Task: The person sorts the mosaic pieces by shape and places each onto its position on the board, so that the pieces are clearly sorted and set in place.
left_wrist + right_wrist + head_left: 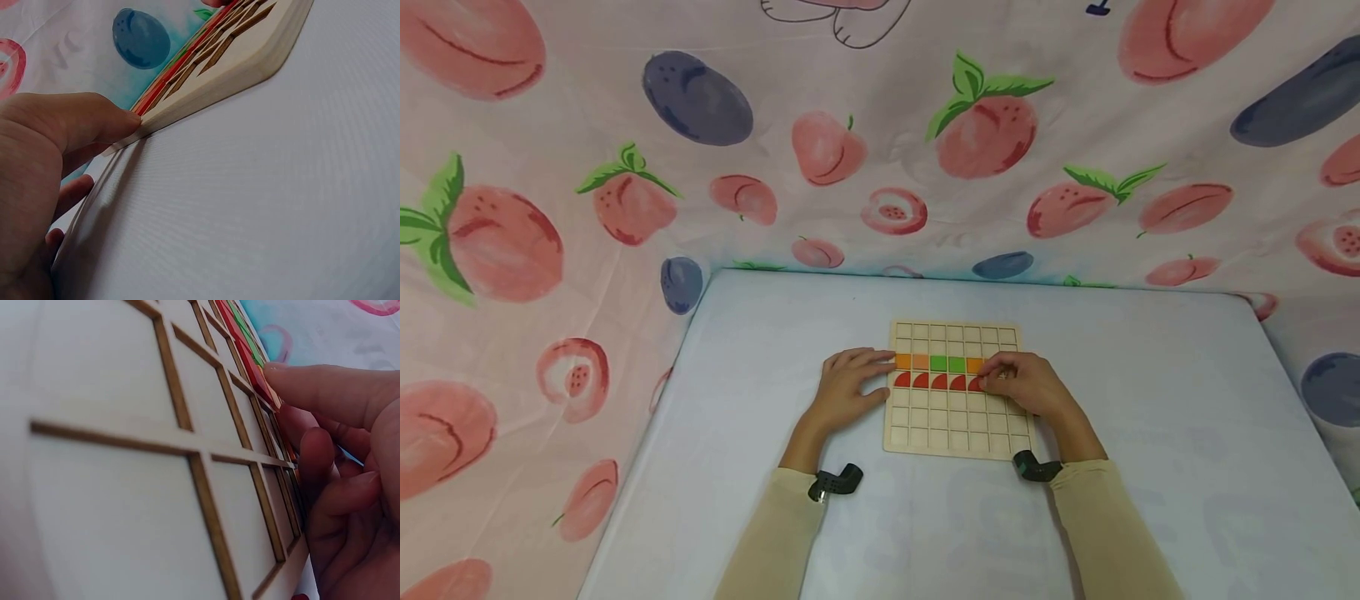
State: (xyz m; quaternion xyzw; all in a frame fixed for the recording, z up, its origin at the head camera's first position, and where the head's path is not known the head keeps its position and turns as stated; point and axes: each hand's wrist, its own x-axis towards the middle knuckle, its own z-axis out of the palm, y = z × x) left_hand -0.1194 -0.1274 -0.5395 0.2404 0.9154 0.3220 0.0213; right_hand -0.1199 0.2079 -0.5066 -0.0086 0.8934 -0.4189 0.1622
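A square wooden grid board [957, 437] lies flat on the table. One row holds orange and green square tiles [938, 363]; the row below holds several tiles with red quarter-circles [921, 381]. My left hand [848, 387] rests at the board's left edge, thumb [119, 125] touching the rim and fingers extended near the orange tile at the row's left end. With thumb and forefinger, my right hand [1026, 383] pinches the rightmost red quarter-circle tile [269, 394] at its cell. That hand's other fingers are curled over the board and partly hide the right-hand cells.
The white-covered table [925, 533] surrounds the board. Behind and to the left hangs a fruit-printed cloth [895, 92]. Dark wrist devices [841, 480] sit at both sleeve cuffs.
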